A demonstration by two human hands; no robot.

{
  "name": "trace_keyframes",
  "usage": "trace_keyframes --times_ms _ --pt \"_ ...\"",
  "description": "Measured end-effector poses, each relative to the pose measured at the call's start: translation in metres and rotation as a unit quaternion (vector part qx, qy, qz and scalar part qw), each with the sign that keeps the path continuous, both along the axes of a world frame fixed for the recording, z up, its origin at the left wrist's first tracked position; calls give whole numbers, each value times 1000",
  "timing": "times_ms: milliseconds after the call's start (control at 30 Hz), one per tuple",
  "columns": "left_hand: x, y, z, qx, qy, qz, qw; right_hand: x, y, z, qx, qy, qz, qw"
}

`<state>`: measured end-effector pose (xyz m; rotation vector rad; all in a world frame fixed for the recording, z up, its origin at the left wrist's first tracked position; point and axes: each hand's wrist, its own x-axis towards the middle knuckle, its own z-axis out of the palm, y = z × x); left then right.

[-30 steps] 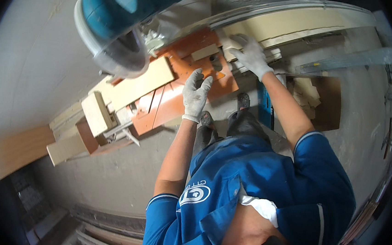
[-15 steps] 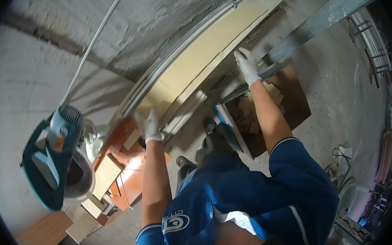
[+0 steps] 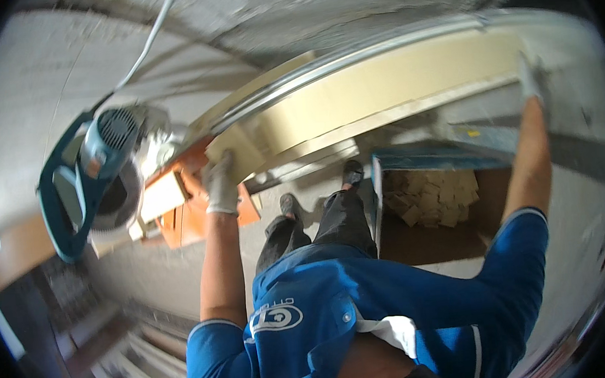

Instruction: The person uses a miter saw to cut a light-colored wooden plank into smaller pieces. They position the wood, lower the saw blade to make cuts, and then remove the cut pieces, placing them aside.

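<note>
Both hands wear whitish gloves. My left hand [image 3: 221, 187] is closed at the near edge of a short cream board piece [image 3: 239, 153], beside the orange saw base. Toward the right, a long cream board [image 3: 394, 86] lies along a metal rail [image 3: 349, 63]. At the board's far right end is my right hand [image 3: 529, 77], its fingers against or just beside the end; blur hides their grip. Left of my left hand stands a teal mitre saw [image 3: 112, 136] with a round blade under a guard, its head raised off the board.
An open box [image 3: 442, 157] holding many small cream offcuts [image 3: 434, 196] stands on the floor right of my legs. More cream pieces [image 3: 163, 197] lie on the orange base [image 3: 190, 223]. A pale cable [image 3: 152, 41] runs up from the saw. A concrete wall rises behind.
My right hand has moved right to the far end of the long board. My left hand has closed at a short board piece. The view has turned, and the board lies more level.
</note>
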<state>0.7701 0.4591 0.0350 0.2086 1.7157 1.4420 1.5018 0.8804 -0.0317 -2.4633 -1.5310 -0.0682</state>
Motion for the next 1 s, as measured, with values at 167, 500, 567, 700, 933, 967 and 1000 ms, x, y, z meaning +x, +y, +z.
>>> trace_keyframes --times_ms 167,500,567,700,933,967,1000 --pt "60 19 -7 -4 72 -44 996 94 79 -38 -60 -152 338 927" --pt "106 58 -3 -174 314 -58 931 107 105 -1 -142 190 259 936" --pt "108 61 3 -165 252 0 954 111 101 3 -150 286 255 912" --pt "97 67 14 -130 6 -17 991 115 96 16 -159 321 211 909" --pt "87 74 11 -38 -88 -105 990 145 76 39 19 439 89 894" --pt "90 79 9 3 -130 -46 990 141 72 33 18 468 108 877" --pt "93 85 8 14 -136 -52 989 139 65 35 -2 540 149 828"
